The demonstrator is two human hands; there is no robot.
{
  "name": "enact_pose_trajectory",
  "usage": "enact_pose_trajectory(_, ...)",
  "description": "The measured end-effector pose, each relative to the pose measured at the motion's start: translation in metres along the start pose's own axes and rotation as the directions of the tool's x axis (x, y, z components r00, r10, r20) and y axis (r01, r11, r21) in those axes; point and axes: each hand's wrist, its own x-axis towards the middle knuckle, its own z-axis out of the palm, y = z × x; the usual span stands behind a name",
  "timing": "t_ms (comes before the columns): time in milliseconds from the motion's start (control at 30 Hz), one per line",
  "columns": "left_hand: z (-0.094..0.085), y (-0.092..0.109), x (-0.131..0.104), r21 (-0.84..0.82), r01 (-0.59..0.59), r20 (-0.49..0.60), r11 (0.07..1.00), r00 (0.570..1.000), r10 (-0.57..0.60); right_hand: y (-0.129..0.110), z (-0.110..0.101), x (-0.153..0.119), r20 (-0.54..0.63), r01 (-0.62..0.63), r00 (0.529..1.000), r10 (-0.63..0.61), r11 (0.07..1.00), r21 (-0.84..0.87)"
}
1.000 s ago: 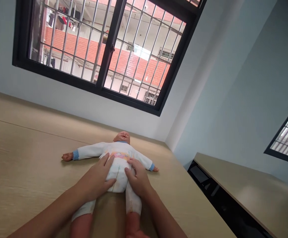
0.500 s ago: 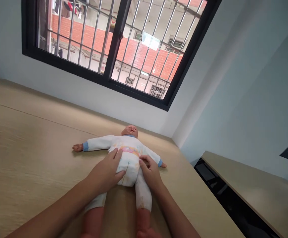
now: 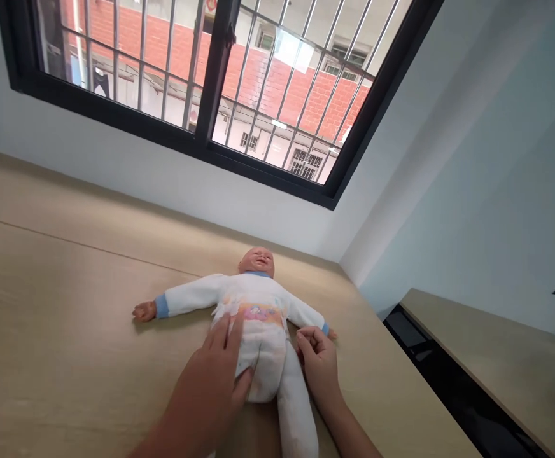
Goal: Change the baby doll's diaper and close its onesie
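Note:
A baby doll [image 3: 260,287] in a white long-sleeved suit with blue cuffs lies on its back, arms spread, head toward the window. Round its waist and hips is a white diaper [image 3: 268,356] with a coloured, patterned front band. My left hand [image 3: 213,375] rests on the left side of the diaper, fingers stretched out and thumb apart. Just off the diaper's right edge, near the doll's cuff, my right hand [image 3: 320,366] is closed in a pinch. Whatever its fingertips hold, if anything, is hidden. My left forearm covers most of one doll leg.
The doll lies on a wooden table [image 3: 67,331] with a seam across it. Behind rises a wall with a barred, dark-framed window [image 3: 201,146]. On the right, beyond the table's edge, stands another wood-topped piece of furniture [image 3: 487,343] with a black glossy front.
My right hand has moved outward from the diaper's side, still pinched. The left hand stays on the diaper. The view has come closer to the doll.

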Motion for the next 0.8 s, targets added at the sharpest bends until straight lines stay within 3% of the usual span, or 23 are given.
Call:
enact_pose_trajectory(133,0.004,-0.010,0.002,-0.139,0.040,-0.049,0.989,0.998,-0.047,-0.001,-0.001,-0.001,-0.003,-0.059,0.998,0.059,0.997,0.058)
enact_pose_trajectory(267,-0.014,-0.012,0.016,-0.284,0.165,-0.014,0.945,0.984,-0.176,-0.009,0.003,0.000,-0.022,-0.043,0.999,0.043,0.998,0.035)
enact_pose_trajectory(400,-0.027,-0.013,0.045,-0.214,0.248,0.044,0.945,0.969,-0.244,-0.017,0.010,-0.001,-0.038,0.027,0.999,-0.027,1.000,0.002)
enact_pose_trajectory(600,-0.003,-0.031,0.078,-0.030,0.162,0.026,0.986,0.987,-0.161,-0.011,0.012,-0.005,-0.015,0.114,0.993,-0.115,0.992,-0.049)
enact_pose_trajectory(800,0.008,-0.042,0.081,0.013,0.070,-0.012,0.997,0.998,-0.070,-0.009,0.015,-0.006,-0.025,0.165,0.986,-0.168,0.983,-0.080)
